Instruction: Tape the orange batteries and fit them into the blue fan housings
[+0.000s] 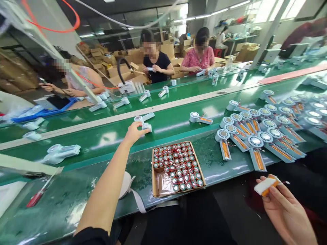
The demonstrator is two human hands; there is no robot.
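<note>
My left hand (133, 132) reaches far forward over the green conveyor belt (107, 136) and grips a white handheld fan unit (143, 122) lying there. My right hand (283, 207) stays low at the bottom right, holding a small white part with an orange battery (266, 185) between its fingers. Between my arms, on the green bench, sits an open cardboard box (178, 168) filled with several small round motors with red wires.
Several open fan units with orange batteries (258, 136) lie in rows at the right. A red screwdriver (38, 195) and a white fan shell (60, 152) lie at the left. Three people sit across the far belt, with cardboard boxes stacked behind them.
</note>
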